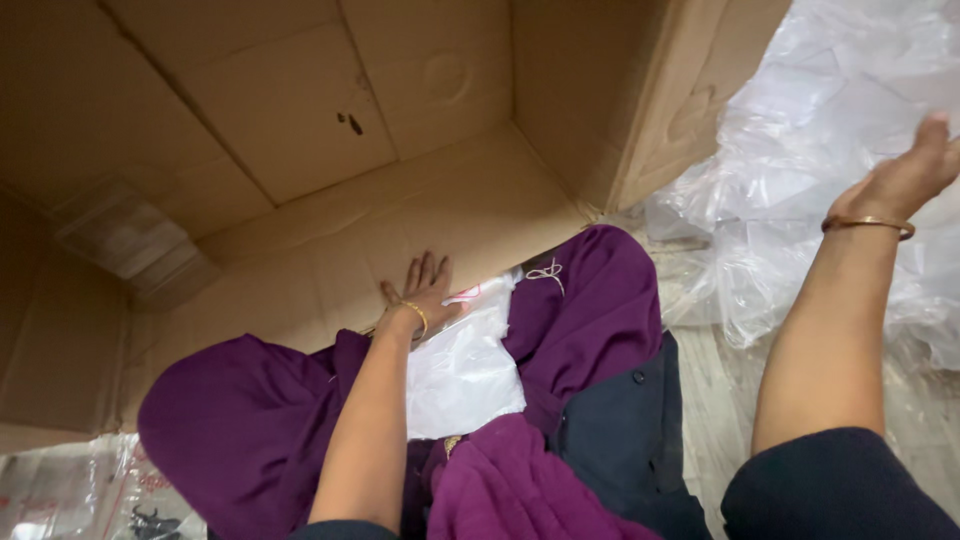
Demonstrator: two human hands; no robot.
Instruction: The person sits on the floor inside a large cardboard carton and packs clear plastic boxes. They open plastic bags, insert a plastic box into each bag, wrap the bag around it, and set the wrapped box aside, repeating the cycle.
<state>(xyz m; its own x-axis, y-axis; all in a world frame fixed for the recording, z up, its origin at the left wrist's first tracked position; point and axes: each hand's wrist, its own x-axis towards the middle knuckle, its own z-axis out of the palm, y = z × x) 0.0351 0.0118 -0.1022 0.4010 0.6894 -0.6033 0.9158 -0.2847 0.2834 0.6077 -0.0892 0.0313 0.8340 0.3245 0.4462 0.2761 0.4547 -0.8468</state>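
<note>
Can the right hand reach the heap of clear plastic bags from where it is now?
Probably yes. The right hand is raised, open, directly over the heap of clear crumpled plastic bags, and nothing lies between them.

Single head view looks steeply down, close, into an open cardboard box (pixel 300 120)
</note>
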